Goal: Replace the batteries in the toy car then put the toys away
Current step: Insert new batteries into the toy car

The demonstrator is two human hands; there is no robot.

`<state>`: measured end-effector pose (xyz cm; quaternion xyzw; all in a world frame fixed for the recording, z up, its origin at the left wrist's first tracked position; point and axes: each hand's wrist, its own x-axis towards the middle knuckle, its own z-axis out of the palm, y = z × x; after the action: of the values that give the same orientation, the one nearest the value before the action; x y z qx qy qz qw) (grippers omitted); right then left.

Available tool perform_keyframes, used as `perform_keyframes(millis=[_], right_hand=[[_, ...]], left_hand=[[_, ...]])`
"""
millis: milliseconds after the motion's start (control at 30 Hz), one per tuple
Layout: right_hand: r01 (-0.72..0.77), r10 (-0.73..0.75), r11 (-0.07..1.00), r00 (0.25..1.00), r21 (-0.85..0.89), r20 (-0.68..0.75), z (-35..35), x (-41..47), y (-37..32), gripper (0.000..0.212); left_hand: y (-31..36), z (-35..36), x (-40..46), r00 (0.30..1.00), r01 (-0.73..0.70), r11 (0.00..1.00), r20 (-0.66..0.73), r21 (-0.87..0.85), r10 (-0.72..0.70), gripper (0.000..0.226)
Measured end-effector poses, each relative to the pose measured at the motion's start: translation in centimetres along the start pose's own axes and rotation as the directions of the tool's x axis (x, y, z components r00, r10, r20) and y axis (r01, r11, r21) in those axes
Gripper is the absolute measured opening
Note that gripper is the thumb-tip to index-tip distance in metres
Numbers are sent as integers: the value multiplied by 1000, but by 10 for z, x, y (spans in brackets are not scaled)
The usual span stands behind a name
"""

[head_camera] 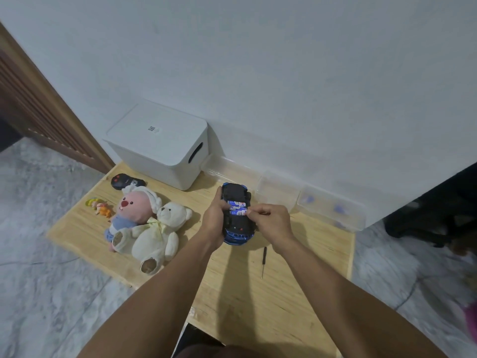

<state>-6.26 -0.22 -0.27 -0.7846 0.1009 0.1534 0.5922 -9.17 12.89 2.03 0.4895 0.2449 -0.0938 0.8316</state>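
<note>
No legible text: small square code sticker (152,129) on white storage box (165,143) lid, far left; battery (238,204) labels blurred.

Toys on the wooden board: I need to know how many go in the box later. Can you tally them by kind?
Plush toys: 2, pink plush, white bear
Toy car: 1
Small figures: 1 cluster, number unclear
Remote: 1
Total: 5

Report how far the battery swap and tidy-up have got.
Done: toy car flipped, compartment open, batteries seated. In hand: left hand grips the car; right hand works at a battery. Left: close it using the screwdriver, then box the teddy bear.
</note>
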Motion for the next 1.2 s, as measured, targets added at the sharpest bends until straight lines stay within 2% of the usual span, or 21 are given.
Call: perform_keyframes(millis=[133,267,400,567,700,833,933,1033,1100,1200], right_hand=[[-197,174,958,977,208,123,-7,-4,-15,12],[-322,291,923,942,212,168,-12,-1,-19,13],[-318,299,930,946,182,128,-10,0,-20,17],[-249,235,954,967,170,95,-7,2,-16,32],[-237,230,963,971,127,70,-1,6,-3,19],[-151,151,969,988,-197,-11,2,14,17,10],[-38,48,910,999,-413,13,5,16,27,11],[36,-11,834,999,-551,49,10,16,36,4],[103,-47,753,994,-650,103,16,17,40,22],[265,-116,535,964,-802,240,26,16,42,45]], left_hand=[[0,-2,0,998,31,998,-58,61,-27,75],[-3,-3,-2,998,27,994,-61,105,-20,76],[-6,-3,1,997,55,987,-70,149,-45,77],[-8,-6,6,995,69,983,-78,170,-56,74],[-12,-15,7,989,91,985,-132,147,-72,76],[-11,-34,6,980,80,983,-194,163,-48,74],[-10,-51,6,968,47,992,-251,117,-16,74],[-7,-62,4,960,29,992,-280,125,7,71],[-6,-67,2,959,31,988,-284,150,13,70],[-3,-73,-3,961,25,987,-275,156,20,65]])
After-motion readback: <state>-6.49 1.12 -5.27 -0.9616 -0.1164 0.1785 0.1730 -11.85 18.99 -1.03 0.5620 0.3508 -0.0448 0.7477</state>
